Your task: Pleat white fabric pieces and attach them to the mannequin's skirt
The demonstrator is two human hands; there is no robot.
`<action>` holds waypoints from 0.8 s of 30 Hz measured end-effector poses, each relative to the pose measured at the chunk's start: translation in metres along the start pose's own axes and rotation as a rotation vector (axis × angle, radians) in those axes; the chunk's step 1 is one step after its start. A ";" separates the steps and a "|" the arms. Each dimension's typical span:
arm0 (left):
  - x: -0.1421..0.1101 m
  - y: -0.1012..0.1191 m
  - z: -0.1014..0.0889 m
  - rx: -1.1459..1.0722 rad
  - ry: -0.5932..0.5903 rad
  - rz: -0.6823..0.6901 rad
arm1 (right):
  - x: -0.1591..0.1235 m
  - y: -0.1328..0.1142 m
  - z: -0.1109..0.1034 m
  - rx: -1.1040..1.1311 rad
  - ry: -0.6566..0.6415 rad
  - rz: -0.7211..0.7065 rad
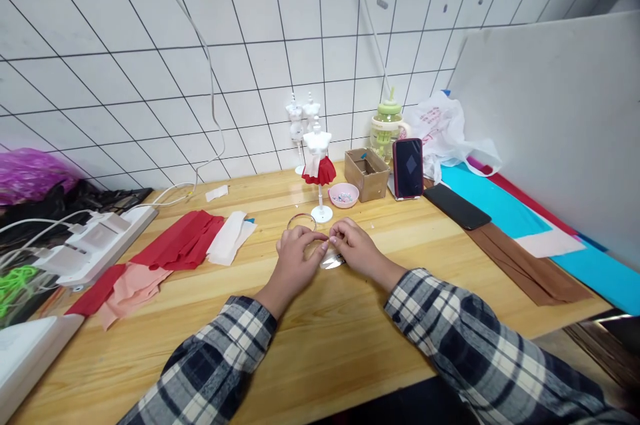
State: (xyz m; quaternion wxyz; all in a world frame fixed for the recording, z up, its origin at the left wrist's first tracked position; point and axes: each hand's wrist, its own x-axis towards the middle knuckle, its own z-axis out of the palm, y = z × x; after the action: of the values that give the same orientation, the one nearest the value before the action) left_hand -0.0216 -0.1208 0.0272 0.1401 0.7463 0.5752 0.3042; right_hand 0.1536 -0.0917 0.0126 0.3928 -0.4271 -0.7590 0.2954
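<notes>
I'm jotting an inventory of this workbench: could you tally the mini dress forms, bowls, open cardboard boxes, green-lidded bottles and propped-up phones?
Mini dress forms: 3
Pink bowl: 1
Open cardboard box: 1
Green-lidded bottle: 1
Propped-up phone: 1
Total: 7

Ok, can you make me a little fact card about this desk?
Left hand: fingertips close to the other hand's
Right hand: fingertips pinched
Between them: too small to tell
Front mannequin: white, red skirt
Bowl: pink, tiny bits inside
Box: cardboard, open top
Phone: upright
Left cloth: red, white, pink
Right cloth: brown, blue, pink
</notes>
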 end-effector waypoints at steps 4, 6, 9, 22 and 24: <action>0.001 0.000 0.001 0.003 0.070 0.022 | -0.001 -0.003 0.003 -0.008 0.001 -0.004; 0.001 -0.001 0.001 0.005 0.095 0.041 | -0.001 -0.003 0.003 -0.002 0.008 -0.007; 0.001 -0.003 0.001 -0.048 0.101 0.090 | -0.001 -0.005 0.002 0.006 0.013 -0.016; 0.001 -0.005 -0.001 -0.328 0.126 0.022 | 0.000 -0.003 -0.006 0.045 0.150 0.125; 0.002 -0.006 0.000 -0.438 0.100 -0.041 | 0.000 -0.003 -0.011 -0.012 0.185 0.042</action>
State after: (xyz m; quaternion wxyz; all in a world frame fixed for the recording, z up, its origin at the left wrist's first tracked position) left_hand -0.0256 -0.1171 0.0241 0.2762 0.6703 0.5166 0.4556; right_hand 0.1623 -0.0920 0.0203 0.4524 -0.4707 -0.7120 0.2585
